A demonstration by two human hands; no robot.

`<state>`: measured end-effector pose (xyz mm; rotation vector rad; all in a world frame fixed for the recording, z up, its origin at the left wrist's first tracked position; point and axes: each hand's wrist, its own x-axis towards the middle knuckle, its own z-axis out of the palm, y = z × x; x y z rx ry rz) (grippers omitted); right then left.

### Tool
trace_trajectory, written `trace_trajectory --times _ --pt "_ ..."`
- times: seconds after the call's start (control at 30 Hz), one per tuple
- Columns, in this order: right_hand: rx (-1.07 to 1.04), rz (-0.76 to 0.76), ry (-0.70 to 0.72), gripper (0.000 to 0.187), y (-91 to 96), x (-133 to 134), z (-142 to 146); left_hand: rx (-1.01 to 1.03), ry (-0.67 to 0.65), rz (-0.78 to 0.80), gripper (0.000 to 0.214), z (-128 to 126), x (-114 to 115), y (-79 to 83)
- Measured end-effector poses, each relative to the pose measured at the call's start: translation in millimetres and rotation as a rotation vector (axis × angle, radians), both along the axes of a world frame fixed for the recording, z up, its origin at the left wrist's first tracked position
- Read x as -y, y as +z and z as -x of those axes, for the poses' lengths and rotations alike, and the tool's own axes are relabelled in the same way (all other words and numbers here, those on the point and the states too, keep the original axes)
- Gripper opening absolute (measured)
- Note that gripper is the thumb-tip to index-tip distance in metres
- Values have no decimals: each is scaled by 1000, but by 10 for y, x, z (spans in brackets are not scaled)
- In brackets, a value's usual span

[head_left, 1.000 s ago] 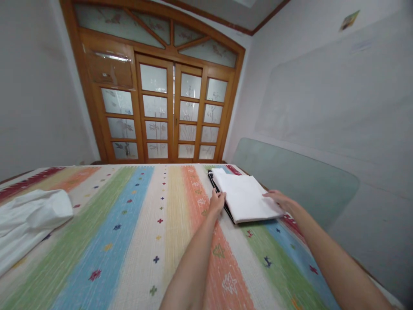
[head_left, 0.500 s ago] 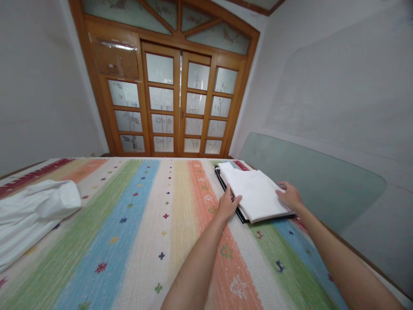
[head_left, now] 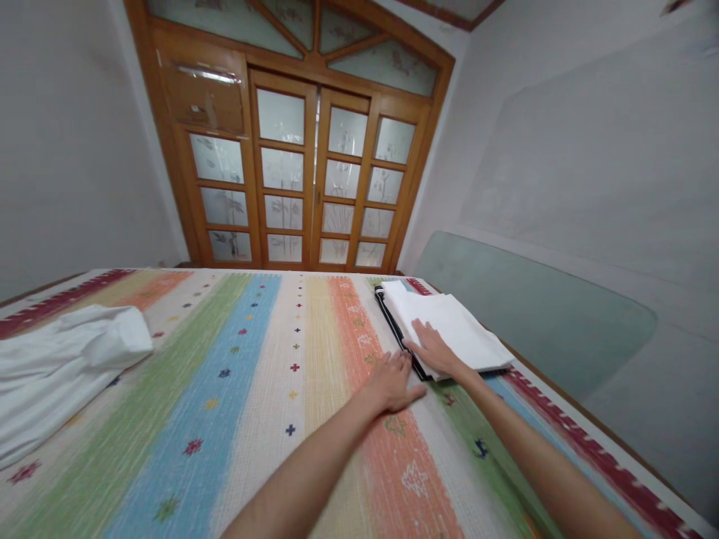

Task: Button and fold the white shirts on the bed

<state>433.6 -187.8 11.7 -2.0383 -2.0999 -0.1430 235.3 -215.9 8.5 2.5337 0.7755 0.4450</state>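
A folded white cloth (head_left: 454, 329) lies on top of a folded dark garment (head_left: 396, 329) near the right edge of the striped bed cover (head_left: 252, 389). My right hand (head_left: 432, 348) lies flat and open on the near corner of the white cloth. My left hand (head_left: 393, 382) rests open, palm down, on the orange stripe just left of the stack and holds nothing.
A crumpled white garment (head_left: 61, 367) lies at the left edge of the bed. A wooden door with frosted glass panes (head_left: 303, 195) stands beyond the bed. A pale green glass panel (head_left: 533, 307) leans on the right wall.
My right hand moved from the stack's right edge to its near left corner. My left hand came off the stack and dropped back onto the bed cover.
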Motion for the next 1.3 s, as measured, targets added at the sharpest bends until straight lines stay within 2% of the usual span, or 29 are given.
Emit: trace_trajectory --times 0.13,0.2,0.27,0.43,0.53,0.63,0.7,0.73,0.8,0.87,0.9,1.0,1.1,1.2,1.3 --pt "80 43 -64 71 -3 22 163 -119 -78 -134 71 474 141 -19" --pt "83 50 -128 64 16 29 186 -150 -72 -165 68 800 142 -3" --pt "84 56 -192 61 32 40 215 -204 -12 -169 68 1181 102 16" --pt "133 50 -270 59 42 106 376 -344 444 -220 63 2313 -93 38" --pt "150 42 -290 61 45 151 460 -370 653 -437 57 3064 -159 119" --pt "150 38 -299 62 43 171 500 -419 832 -696 54 3767 -104 305" --pt "149 35 -310 62 37 173 517 -480 1020 -791 56 4162 -13 449" --pt "148 32 -318 62 33 174 528 -498 1145 -771 56 4330 37 514" --pt "147 25 -336 62 27 180 555 -586 1312 -520 58 4596 123 603" --pt "150 20 -350 62 26 197 592 -687 1325 -253 60 4758 174 630" --pt "153 20 -355 62 27 210 614 -718 1313 -220 60 4799 184 623" --pt "170 29 -358 65 30 258 692 -748 1286 -281 56 4774 177 567" --pt "169 37 -358 70 40 304 794 -727 1236 -302 53 4614 142 521" --pt "123 44 -355 70 69 343 930 -664 1149 -343 57 4388 89 480" --pt "57 21 -302 62 107 374 1109 -598 1041 -383 56 4055 33 401"
